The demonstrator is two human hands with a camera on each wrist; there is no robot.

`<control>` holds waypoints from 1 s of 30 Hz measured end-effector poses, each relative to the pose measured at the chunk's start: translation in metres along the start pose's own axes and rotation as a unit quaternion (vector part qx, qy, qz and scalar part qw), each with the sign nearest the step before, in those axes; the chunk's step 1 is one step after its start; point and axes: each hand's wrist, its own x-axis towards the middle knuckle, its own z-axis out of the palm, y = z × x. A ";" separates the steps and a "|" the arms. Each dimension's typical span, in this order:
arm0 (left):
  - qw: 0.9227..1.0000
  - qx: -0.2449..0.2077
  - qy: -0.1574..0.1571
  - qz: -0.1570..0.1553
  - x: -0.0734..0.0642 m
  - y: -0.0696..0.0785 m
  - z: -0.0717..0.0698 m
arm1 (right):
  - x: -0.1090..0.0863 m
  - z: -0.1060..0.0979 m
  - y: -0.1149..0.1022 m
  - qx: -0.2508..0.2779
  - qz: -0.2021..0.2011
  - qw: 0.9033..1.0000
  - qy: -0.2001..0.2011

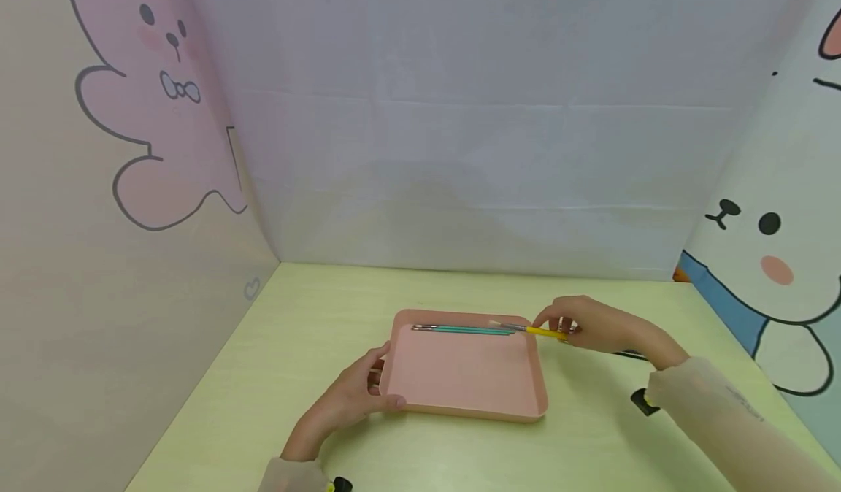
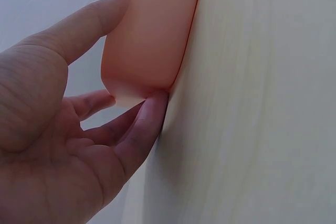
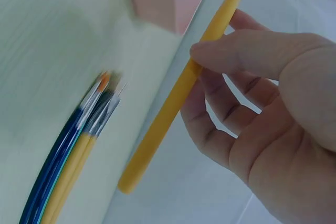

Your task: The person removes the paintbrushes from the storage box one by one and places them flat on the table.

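Observation:
A shallow pink tray [image 1: 463, 375] lies on the table. My left hand [image 1: 351, 393] holds its near left corner, thumb on the front wall and fingers at the left side; the left wrist view shows the fingertips against the tray's lower edge [image 2: 152, 40]. Two or so thin teal paintbrushes [image 1: 466, 329] lie along the tray's far side. With thumb and fingers my right hand [image 1: 594, 324] pinches a thick yellow-handled paintbrush [image 3: 173, 103] over the tray's far right rim. Its pale bristles point left, above the end of the teal brushes.
Several more paintbrushes with blue and yellow handles [image 3: 65, 161] lie on the table beside the tray, mostly hidden under my right arm in the head view. The pale yellow table [image 1: 315, 317] is bounded by a plain back wall [image 1: 420, 149] and cartoon-printed side walls.

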 end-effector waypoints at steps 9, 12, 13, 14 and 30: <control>1.000 0.003 0.005 -0.001 0.000 0.000 0.000 | -0.040 -0.004 0.028 -0.004 0.039 0.999 0.013; 1.000 0.002 0.004 0.000 0.000 0.000 0.000 | -0.052 -0.002 0.036 0.003 0.051 0.999 0.012; 1.000 0.001 0.003 0.000 0.000 -0.001 0.000 | -0.055 0.000 0.039 0.005 0.050 0.999 0.014; 1.000 0.001 0.003 0.000 0.000 -0.001 0.000 | -0.059 0.001 0.042 0.005 0.051 0.999 0.015; 1.000 -0.004 0.000 0.000 0.002 -0.001 0.001 | -0.089 0.031 0.087 -0.013 0.008 0.997 0.071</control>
